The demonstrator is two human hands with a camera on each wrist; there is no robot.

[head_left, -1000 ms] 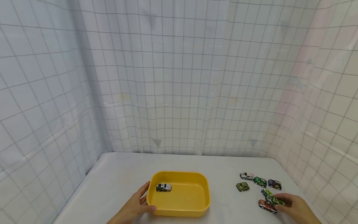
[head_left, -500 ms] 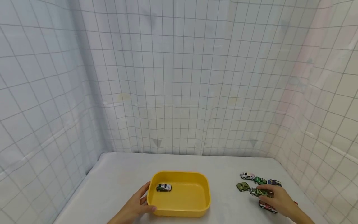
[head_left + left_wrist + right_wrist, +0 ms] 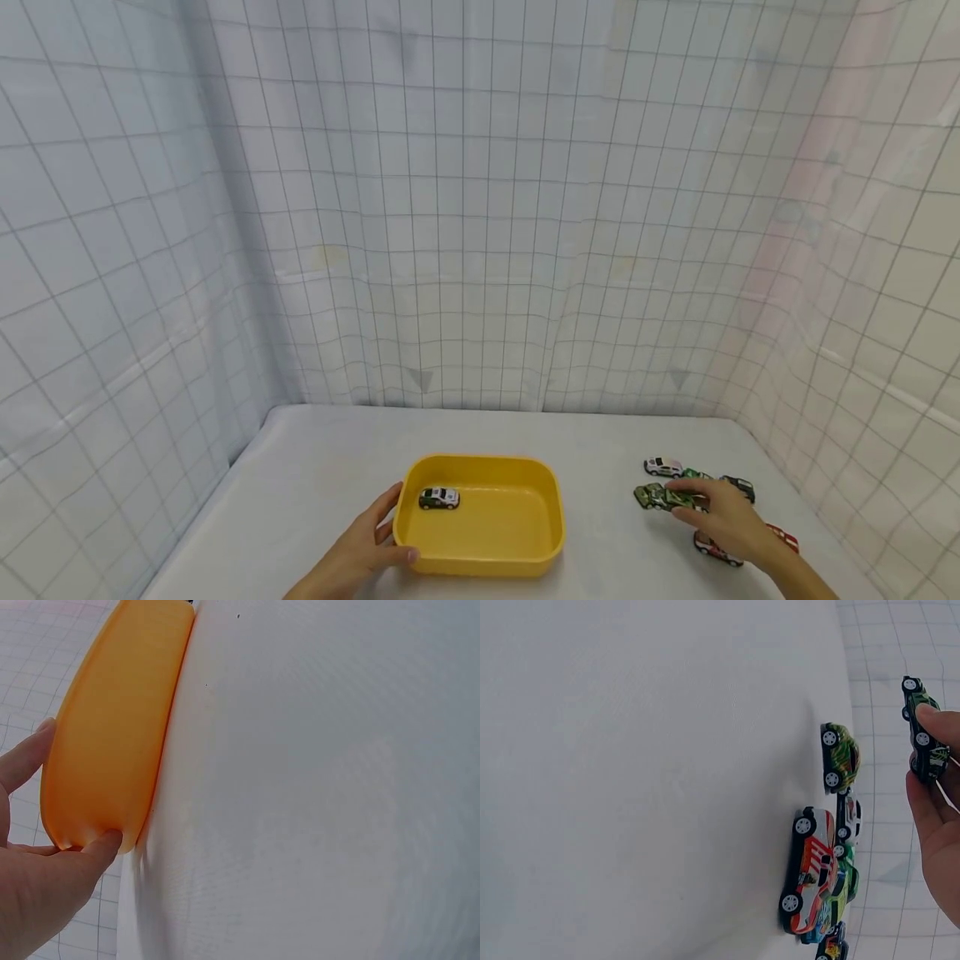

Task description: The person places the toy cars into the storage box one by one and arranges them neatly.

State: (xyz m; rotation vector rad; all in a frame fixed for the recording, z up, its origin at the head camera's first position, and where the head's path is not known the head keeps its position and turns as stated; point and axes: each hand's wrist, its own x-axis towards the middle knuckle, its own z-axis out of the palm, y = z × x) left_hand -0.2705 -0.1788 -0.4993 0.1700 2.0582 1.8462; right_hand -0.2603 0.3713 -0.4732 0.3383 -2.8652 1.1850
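My left hand [image 3: 367,542] holds the left end of a yellow plastic tray [image 3: 487,568], thumb at the front wall and fingers along the left side. A white and dark-green toy car [image 3: 438,498] sits inside the tray, toward its back left. Over on the right, my right hand [image 3: 720,517] pinches a green camouflage toy car [image 3: 922,731] between thumb and fingers, raised off the table. In the head view it overlaps an olive-green toy car [image 3: 647,497]. A red and white toy car [image 3: 810,870] lies below the right hand.
Behind the right hand stand a white toy car [image 3: 663,467], a green one [image 3: 696,474] and a dark one [image 3: 742,487]. Another red car [image 3: 783,537] shows beside the right wrist. Grid-patterned curtains [image 3: 480,208] enclose the white table [image 3: 330,450] at the back and sides.
My right hand has lifted the camouflage toy car from the cluster and carried it leftward and slightly back. My left hand and the tray have stayed in place.
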